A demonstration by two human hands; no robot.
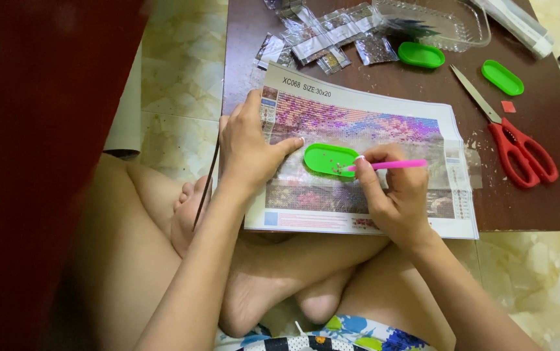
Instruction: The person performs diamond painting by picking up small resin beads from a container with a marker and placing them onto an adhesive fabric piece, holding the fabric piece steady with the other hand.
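Fingers (pixel 364 170) of the right hand (pixel 394 198) closed in a pencil grip on the pink applicator pen (pixel 390 165), tip angled down into the green oval tray (pixel 329 159), apparently among small beads lying there. Grip set low, near the tip, presumably for fine control. Fingers (pixel 254 114) of the left hand (pixel 247 149) spread flat and holding nothing, palm pressed on the left part of the diamond-painting canvas (pixel 384 127), thumb extended toward the tray; likely placed so to pin the sheet against sliding or curling.

Canvas laid across the near edge of the dark brown desk (pixel 553 208), bottom margin overhanging toward the crossed legs. Tray resting directly on the canvas, between both hands, keeping beads just beside the working area.

Farther back, well apart from the hands: two more green trays (pixel 421 55) (pixel 502 77), a clear plastic box (pixel 452 26), a cluster of small clear bead packets (pixel 319 39). Red-handled scissors (pixel 514 140) at the right of the canvas, blades pointing away. Small red square (pixel 508 106) near the scissors; kind not determinable. Pale tiled floor (pixel 182 71) around the desk.
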